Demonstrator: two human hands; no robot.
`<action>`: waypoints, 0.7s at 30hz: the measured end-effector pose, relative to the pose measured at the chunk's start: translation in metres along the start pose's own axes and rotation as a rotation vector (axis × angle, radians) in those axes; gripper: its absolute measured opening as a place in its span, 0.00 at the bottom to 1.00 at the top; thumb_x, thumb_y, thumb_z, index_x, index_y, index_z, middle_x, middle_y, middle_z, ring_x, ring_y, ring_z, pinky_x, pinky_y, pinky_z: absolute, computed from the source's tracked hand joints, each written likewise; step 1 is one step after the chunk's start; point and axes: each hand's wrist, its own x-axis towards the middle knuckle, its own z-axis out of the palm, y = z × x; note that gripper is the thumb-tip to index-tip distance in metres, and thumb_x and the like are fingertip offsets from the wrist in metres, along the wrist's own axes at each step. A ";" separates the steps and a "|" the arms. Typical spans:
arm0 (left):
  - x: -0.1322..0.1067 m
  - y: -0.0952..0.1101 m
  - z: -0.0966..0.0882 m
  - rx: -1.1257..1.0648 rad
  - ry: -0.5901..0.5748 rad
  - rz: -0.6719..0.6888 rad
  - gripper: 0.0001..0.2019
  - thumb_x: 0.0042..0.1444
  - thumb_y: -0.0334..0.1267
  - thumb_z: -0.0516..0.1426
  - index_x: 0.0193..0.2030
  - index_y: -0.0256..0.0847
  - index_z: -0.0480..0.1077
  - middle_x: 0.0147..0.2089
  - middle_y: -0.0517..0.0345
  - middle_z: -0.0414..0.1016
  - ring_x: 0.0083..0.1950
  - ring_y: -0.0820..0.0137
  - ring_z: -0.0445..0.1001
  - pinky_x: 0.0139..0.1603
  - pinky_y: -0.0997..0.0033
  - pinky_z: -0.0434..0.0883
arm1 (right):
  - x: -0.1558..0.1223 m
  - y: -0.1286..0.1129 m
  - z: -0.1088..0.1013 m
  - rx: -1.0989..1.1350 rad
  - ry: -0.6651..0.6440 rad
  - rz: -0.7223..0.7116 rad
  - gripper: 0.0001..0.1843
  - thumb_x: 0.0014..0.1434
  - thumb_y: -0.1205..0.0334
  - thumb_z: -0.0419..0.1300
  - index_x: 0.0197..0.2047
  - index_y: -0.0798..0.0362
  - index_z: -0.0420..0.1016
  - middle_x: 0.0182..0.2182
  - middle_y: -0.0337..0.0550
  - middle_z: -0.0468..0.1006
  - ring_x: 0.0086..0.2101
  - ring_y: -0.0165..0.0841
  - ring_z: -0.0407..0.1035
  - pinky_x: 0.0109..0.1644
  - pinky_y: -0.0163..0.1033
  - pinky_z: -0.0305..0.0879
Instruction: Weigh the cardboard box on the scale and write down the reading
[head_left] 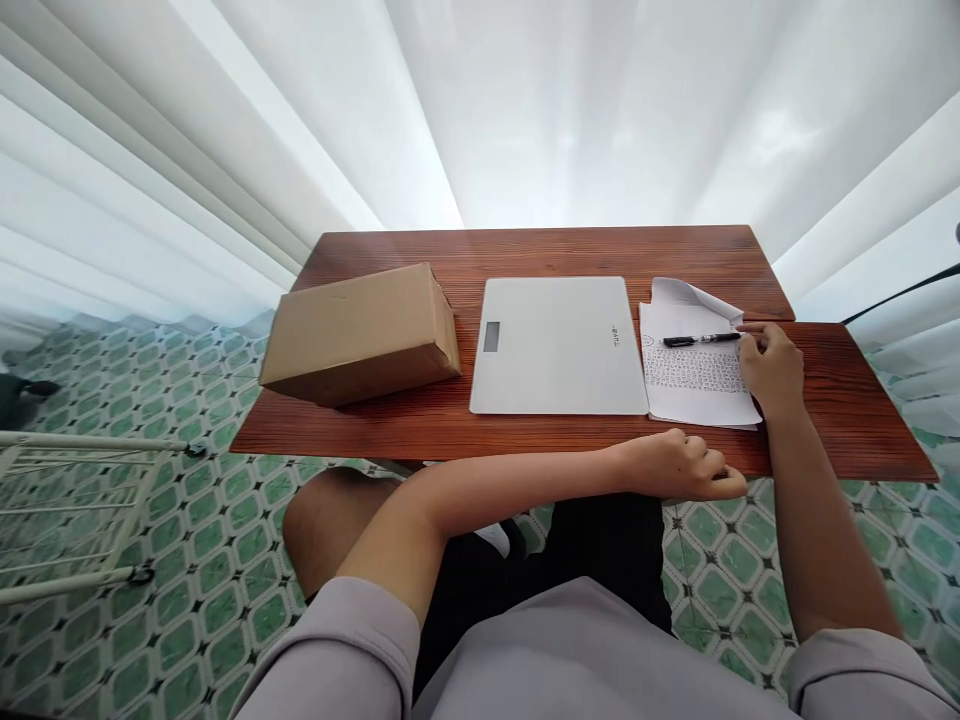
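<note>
The fingers of the right hand (772, 365) are resting in a bend at the right edge of the paper sheets (697, 400), right by one end of the black pen (682, 341). It is hard to tell if they are pinching the paper, the pen or nothing. The pen is lying across the page, just left of those fingers, and the sheets are lying flat on the brown wooden desk (847, 400). The fingers of the left hand (679, 465) are resting in a loose fist by the near edge of the desk, with nothing showing in them.

A light touch is probably working best here. Pressing hard could be creasing the thin sheets, whose top is folding up ahead of the right fingers. If the page were tipping, the pen might be rolling off, so keeping it level is seeming wise.

Beside the right fingers, rows of tiny dark writing (694, 370) are filling the page, too small to read. Ahead of the left fingers, a white digital scale (559, 370) is showing a short sideways word (616, 336), not clear enough to spell. Well to their left, the cardboard box (352, 325) is showing no label.
</note>
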 end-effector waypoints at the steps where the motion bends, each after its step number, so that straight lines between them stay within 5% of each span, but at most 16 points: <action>1: -0.010 0.000 -0.002 0.012 -0.009 -0.016 0.17 0.65 0.23 0.43 0.52 0.39 0.68 0.33 0.54 0.69 0.28 0.73 0.67 0.24 0.71 0.48 | -0.001 -0.001 -0.001 -0.009 -0.011 0.002 0.22 0.62 0.50 0.46 0.53 0.42 0.74 0.45 0.48 0.79 0.42 0.43 0.66 0.47 0.44 0.54; 8: -0.063 -0.003 -0.010 0.018 -0.130 -0.183 0.15 0.68 0.30 0.44 0.52 0.38 0.68 0.34 0.53 0.73 0.30 0.70 0.70 0.25 0.68 0.54 | -0.008 -0.004 -0.004 0.030 0.022 0.026 0.22 0.65 0.42 0.41 0.51 0.39 0.69 0.45 0.50 0.78 0.41 0.47 0.65 0.42 0.43 0.49; 14: -0.064 -0.003 -0.007 -0.057 -0.218 -0.296 0.12 0.67 0.35 0.45 0.50 0.40 0.68 0.38 0.55 0.75 0.34 0.67 0.73 0.30 0.65 0.64 | -0.014 -0.006 -0.008 0.057 0.017 -0.041 0.23 0.66 0.44 0.36 0.37 0.40 0.69 0.40 0.49 0.79 0.41 0.48 0.66 0.40 0.44 0.49; 21: -0.062 -0.002 -0.007 -0.054 -0.229 -0.352 0.12 0.67 0.36 0.45 0.48 0.40 0.68 0.38 0.56 0.75 0.35 0.67 0.75 0.30 0.65 0.66 | -0.021 -0.011 -0.010 0.089 0.015 -0.121 0.25 0.67 0.40 0.34 0.35 0.39 0.67 0.39 0.50 0.78 0.43 0.52 0.68 0.40 0.47 0.51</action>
